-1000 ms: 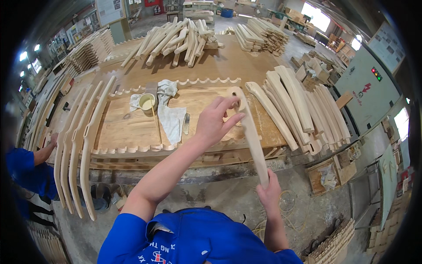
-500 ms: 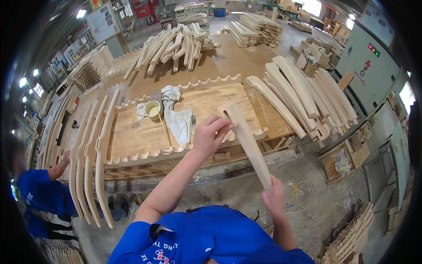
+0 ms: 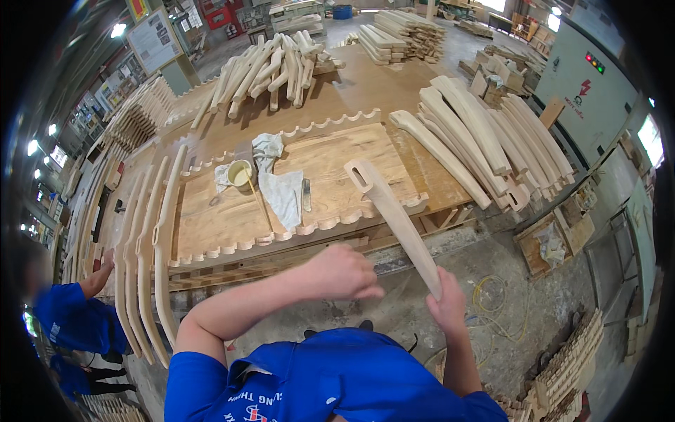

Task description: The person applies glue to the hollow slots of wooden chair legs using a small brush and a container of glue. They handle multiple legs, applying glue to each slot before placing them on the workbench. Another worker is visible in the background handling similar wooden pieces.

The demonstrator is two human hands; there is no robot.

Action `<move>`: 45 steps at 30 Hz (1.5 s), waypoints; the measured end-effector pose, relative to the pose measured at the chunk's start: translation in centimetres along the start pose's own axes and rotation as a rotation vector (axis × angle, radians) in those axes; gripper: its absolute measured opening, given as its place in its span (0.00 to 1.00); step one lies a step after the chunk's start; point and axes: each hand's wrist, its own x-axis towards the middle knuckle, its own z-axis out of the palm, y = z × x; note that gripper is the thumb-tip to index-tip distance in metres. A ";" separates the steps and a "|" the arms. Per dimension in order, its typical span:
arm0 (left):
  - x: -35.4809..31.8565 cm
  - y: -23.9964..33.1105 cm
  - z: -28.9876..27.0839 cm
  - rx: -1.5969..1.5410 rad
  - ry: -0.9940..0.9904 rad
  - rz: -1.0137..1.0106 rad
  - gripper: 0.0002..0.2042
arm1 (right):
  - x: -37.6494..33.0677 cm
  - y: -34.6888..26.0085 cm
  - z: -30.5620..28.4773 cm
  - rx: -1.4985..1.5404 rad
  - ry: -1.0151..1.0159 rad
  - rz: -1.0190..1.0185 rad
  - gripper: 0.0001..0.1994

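Observation:
My right hand (image 3: 447, 299) grips the lower end of a pale wooden chair-leg-like piece (image 3: 397, 221). The piece tilts up and left, over the table's front edge, with a long slot cut in its upper end. My left hand (image 3: 343, 273) is curled and slightly blurred, below and left of the piece and apart from it. Whatever its fingers may hold is hidden. Beyond, on a board with scalloped rails (image 3: 344, 155), sit a cup (image 3: 240, 173) with a stick (image 3: 261, 207) in it, a whitish rag (image 3: 280, 191) and a narrow flat tool (image 3: 306, 195).
Similar wooden pieces (image 3: 464, 133) lie stacked at the table's right, with another heap (image 3: 274, 70) at the back. Several long curved pieces (image 3: 165, 225) overhang the left front edge, beside a person in a blue shirt (image 3: 74, 309). A grey-green cabinet (image 3: 580, 84) stands far right.
My left hand has left the slotted end of the wooden piece and come down toward my body, curled. My right hand still grips the lower end.

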 end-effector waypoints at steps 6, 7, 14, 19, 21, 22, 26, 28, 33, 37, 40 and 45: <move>0.8 -0.6 -3.0 0.618 0.297 -0.071 0.21 | 4.1 0.5 -4.2 -0.115 -0.064 -0.353 0.28; 0.4 -1.2 -3.0 0.645 0.266 -0.101 0.21 | 5.3 0.2 -5.2 -0.123 -0.081 -0.437 0.28; -8.6 -5.6 -6.7 0.528 0.194 -0.637 0.11 | 18.4 1.9 -5.4 0.431 0.093 -0.047 0.20; -21.3 -6.3 -9.6 0.417 0.401 -1.219 0.11 | 27.7 8.5 -2.2 -0.366 -0.003 0.017 0.25; -27.4 -4.5 -11.4 0.463 0.483 -1.412 0.10 | 29.1 7.0 0.0 -0.548 -0.178 0.195 0.27; -30.4 -4.1 -11.9 0.463 0.475 -1.531 0.11 | 29.8 6.4 0.7 -0.605 -0.259 0.300 0.29; -42.2 -2.2 -13.1 0.414 0.571 -1.790 0.17 | 30.8 6.3 3.8 -0.639 -0.279 0.258 0.30; -47.1 -2.0 -13.0 0.343 0.527 -1.897 0.19 | 31.6 6.9 3.4 -0.502 -0.207 0.244 0.29; -55.5 -7.9 -10.9 0.246 0.477 -1.925 0.20 | 28.9 5.0 1.0 0.511 0.065 0.360 0.23; -61.2 -12.7 -7.6 0.163 0.282 -2.020 0.22 | 29.1 -4.8 0.1 0.625 0.177 0.170 0.22; -63.0 -17.0 -5.7 0.239 0.206 -2.059 0.26 | 29.0 -12.2 0.4 0.611 0.368 -0.008 0.25; -65.0 -20.7 -3.0 0.021 0.200 -2.038 0.26 | 30.0 -23.4 1.9 0.581 0.130 -0.504 0.22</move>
